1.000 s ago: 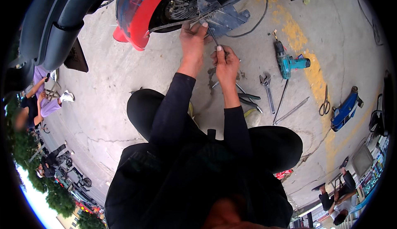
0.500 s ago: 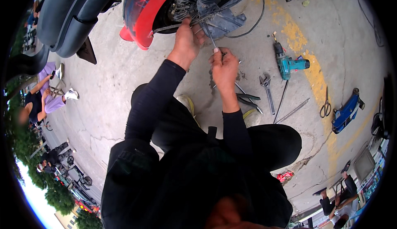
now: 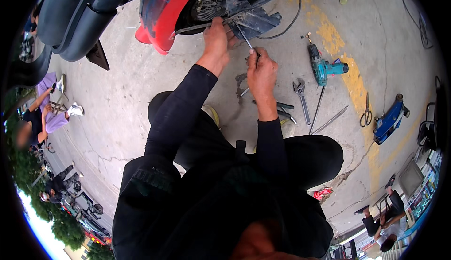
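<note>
A wheel (image 3: 206, 6) under a red fender (image 3: 162, 27) is at the top, with a dark dirty plate (image 3: 260, 23) beside its lower edge. My left hand (image 3: 216, 42) reaches up to the bar under the wheel. Its fingers are curled there, and what they hold is hidden. My right hand (image 3: 261, 74) is closed around a tool with a thin metal shaft (image 3: 244, 36); its handle is covered by the fingers. The shaft slants up and left to the plate, close to my left fingers. Below the right hand, dark-handled pliers (image 3: 284, 110) lie on the ground.
An adjustable wrench (image 3: 301, 101), a teal power drill (image 3: 323, 69), a metal bar (image 3: 330, 120), scissors (image 3: 366, 113) and a blue floor jack (image 3: 391, 120) lie to the right. Black curved bodywork (image 3: 77, 18) fills the upper left. Seated people (image 3: 40, 114) are at both sides.
My right hand has shifted right and slightly up, tilting the shaft more. My left hand has moved slightly right, still at the wheel's lower edge.
</note>
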### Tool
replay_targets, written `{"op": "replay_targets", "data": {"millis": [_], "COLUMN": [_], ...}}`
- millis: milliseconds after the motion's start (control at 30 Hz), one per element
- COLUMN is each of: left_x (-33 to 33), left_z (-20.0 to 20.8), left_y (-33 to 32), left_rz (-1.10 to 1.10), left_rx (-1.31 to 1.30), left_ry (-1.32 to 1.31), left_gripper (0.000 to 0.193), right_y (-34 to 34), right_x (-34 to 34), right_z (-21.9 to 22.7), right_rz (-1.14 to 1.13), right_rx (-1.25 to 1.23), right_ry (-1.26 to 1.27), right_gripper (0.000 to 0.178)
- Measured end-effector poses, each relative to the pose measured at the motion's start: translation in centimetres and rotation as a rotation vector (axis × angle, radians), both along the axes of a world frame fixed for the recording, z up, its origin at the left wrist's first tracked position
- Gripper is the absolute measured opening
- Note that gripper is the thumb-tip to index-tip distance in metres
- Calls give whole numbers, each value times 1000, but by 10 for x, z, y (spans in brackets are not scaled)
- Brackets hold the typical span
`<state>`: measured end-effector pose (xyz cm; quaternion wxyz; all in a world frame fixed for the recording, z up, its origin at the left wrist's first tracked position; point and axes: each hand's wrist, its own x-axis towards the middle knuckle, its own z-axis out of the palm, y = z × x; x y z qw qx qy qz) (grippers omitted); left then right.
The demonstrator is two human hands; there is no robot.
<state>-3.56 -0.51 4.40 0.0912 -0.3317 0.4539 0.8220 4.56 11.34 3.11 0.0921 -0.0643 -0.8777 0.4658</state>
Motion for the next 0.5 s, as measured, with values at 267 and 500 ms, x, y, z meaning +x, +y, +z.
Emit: {"op": "replay_targets", "data": {"millis": [267, 500], "left_x": [-3, 3], "left_z": [-1, 5], "left_y": [-4, -7], "left_rz": [-40, -103], "left_rx": [-78, -145], "left_ry": [-4, -31], "left_gripper": [34, 36], "right_y": [-6, -17], "right_x": [-2, 7], "right_z": [16, 5], "right_rz": [24, 39], "right_rx": [344, 281], "right_ry": [92, 36], "right_gripper": [11, 13]}}
